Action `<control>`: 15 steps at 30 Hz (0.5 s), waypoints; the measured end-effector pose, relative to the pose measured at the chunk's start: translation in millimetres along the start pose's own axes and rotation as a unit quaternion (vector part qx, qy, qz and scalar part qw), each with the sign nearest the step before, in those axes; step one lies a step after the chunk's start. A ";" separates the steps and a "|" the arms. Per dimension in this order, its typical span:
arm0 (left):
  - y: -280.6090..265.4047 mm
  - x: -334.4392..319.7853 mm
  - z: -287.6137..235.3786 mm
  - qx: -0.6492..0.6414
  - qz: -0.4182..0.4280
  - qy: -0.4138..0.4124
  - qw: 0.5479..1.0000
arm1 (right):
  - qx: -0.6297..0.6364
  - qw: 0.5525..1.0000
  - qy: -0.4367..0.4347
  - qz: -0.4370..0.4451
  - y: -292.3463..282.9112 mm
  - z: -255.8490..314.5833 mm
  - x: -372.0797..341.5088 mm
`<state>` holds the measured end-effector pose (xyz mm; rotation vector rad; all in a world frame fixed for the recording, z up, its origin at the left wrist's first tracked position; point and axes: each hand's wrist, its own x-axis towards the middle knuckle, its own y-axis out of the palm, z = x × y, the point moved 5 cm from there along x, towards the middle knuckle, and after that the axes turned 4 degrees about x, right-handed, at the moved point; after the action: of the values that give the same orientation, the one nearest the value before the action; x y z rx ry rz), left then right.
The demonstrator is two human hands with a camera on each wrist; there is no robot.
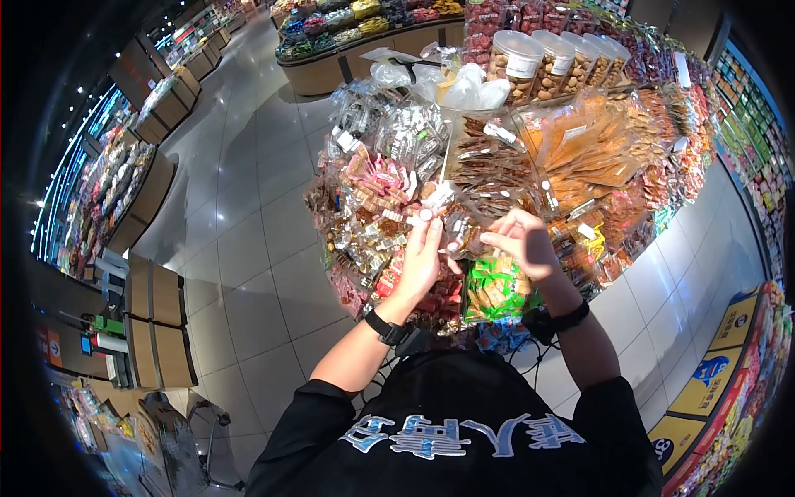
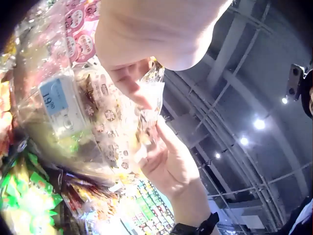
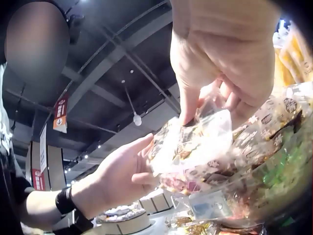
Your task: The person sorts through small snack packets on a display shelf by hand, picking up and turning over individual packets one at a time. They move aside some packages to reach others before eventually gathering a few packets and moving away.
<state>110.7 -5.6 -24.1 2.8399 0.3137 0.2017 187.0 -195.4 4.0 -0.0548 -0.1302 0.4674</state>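
Note:
A small clear plastic packet [image 3: 190, 142] with dark and pale pieces inside is held up between the two hands. My right hand [image 1: 526, 244] pinches its top between thumb and fingers, seen close in the right wrist view, where the hand [image 3: 225, 63] hangs from above. My left hand [image 1: 422, 261] grips the packet's other edge; in the right wrist view the left hand [image 3: 115, 171] reaches in from the left. In the left wrist view the left hand [image 2: 156, 34] partly covers the packet. Beneath lie brown patterned packets and a price tag [image 2: 55, 104].
Green snack bags [image 1: 498, 288] lie near the stand's front edge, pink packets [image 1: 381, 178] to the left. Flat brown packs [image 1: 493, 166] and orange packs [image 1: 588, 153] lie beyond. Clear tubs [image 1: 517, 65] line the back. Tiled floor [image 1: 257, 257] runs along the left.

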 end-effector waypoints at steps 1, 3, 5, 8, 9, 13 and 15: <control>-5.8 4.9 -2.5 0.074 -0.011 0.033 0.997 | 0.030 0.999 -0.009 0.007 -6.8 0.8 -2.1; -13.0 8.4 -15.2 0.163 -0.058 0.034 0.984 | 0.012 0.998 -0.069 0.000 -33.1 -11.9 0.4; -13.8 13.9 -32.4 0.181 -0.091 0.044 0.978 | 0.120 0.989 -0.050 -0.067 -56.5 6.4 1.4; -7.1 32.9 -54.7 0.236 -0.087 0.240 0.938 | 0.146 0.971 -0.102 -0.160 -70.3 23.8 8.4; -4.8 37.7 -56.9 0.237 -0.086 0.241 0.937 | 0.131 0.964 -0.134 -0.191 -73.6 28.1 8.8; 9.8 38.6 -72.0 0.288 -0.058 0.274 0.916 | -0.073 0.955 -0.187 -0.218 -73.0 2.4 11.9; 13.4 40.6 -64.2 0.310 -0.038 0.303 0.900 | -0.044 0.950 -0.173 -0.256 -68.6 -18.3 9.2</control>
<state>141.9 7.7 45.2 3.2876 0.7232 1.1734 228.3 -252.8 -7.4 -0.0234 -0.4969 -0.0541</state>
